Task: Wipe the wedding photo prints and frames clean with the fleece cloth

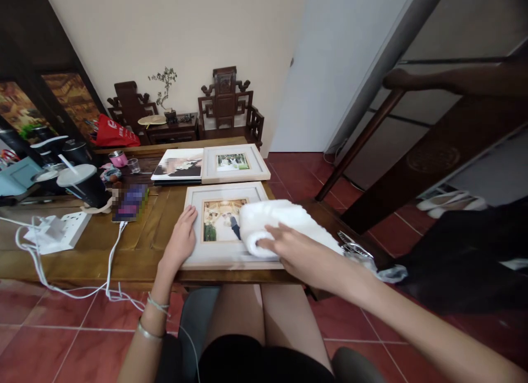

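Observation:
A light wooden picture frame (193, 196) with a photo lies flat on the wooden table (136, 245) in front of me. My left hand (180, 241) rests flat on the frame's left border, fingers stretched out. My right hand (289, 246) presses down on a white cloth (280, 218) that lies over the frame's right half, fingers wrapped over the cloth's near fold. A second framed photo (234, 163) and an unframed print (178, 164) lie farther back on the table.
A black cup with a straw (82, 184), a phone (130, 202), a white power strip (61, 229) with cables, and small cups sit at the left. Scissors (355, 246) lie at the table's right end. Dark carved chairs (226, 105) stand by the wall; a stair rail (433, 146) rises on the right.

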{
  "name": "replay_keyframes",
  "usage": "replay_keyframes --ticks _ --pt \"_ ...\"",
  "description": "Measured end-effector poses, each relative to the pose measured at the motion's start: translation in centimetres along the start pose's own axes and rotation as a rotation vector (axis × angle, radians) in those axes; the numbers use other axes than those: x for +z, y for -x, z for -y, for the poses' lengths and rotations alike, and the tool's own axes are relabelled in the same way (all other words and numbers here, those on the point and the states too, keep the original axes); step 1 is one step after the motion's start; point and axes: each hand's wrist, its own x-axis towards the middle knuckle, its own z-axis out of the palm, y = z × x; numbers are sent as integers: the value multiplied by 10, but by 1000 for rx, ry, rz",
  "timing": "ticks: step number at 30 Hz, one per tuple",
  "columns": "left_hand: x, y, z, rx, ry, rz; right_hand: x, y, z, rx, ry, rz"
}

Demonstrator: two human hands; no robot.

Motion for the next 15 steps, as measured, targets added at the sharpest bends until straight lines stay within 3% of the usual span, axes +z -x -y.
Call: replay_keyframes --ticks 4,7,11,15 --pt "0 0 0 5 -29 9 -14 18 26 -35 -149 50" --pt "-2 -1 0 13 -35 32 0 2 27 -27 -123 -17" --pt "-4 -2 0 29 -36 70 30 -43 -3 50 23 -119" --pt "-4 -2 1 36 -38 52 39 -91 -44 162 69 -228"
